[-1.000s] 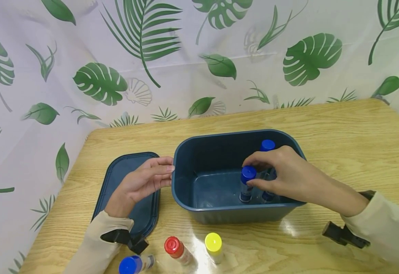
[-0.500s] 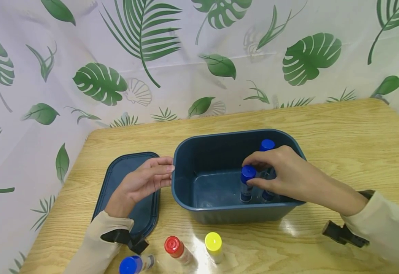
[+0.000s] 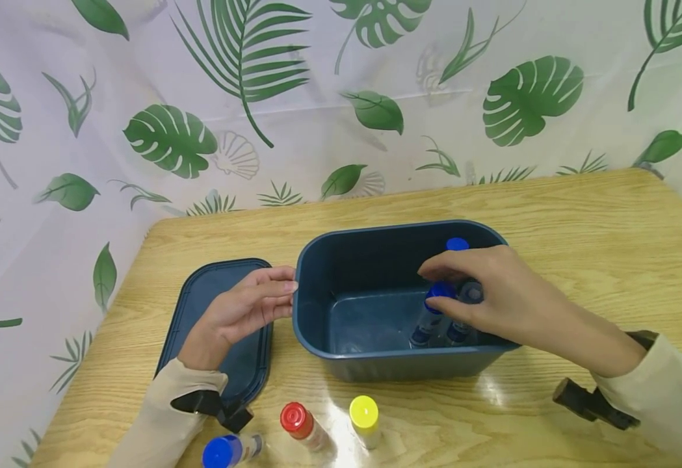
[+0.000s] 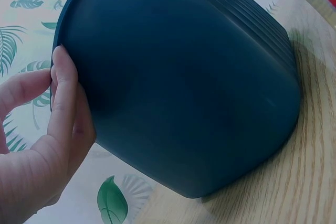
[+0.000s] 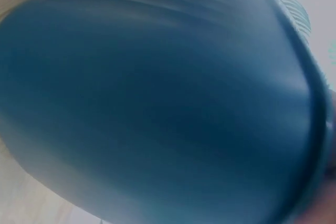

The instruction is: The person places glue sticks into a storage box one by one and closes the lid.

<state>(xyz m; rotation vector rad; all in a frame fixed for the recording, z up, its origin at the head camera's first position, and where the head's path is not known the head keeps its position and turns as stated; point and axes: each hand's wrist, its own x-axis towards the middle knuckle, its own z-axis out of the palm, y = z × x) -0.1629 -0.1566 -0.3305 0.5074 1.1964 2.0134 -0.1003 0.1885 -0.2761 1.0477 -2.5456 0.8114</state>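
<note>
Matt plastic bin; glossy wood-grain table.

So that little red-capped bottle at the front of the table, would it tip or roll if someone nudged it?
Probably tips easily: the red-capped bottle stands upright, tall and narrow on the glossy table. Its body looks round, so once down it would likely roll. It seems small and clear, so probably light.
</note>
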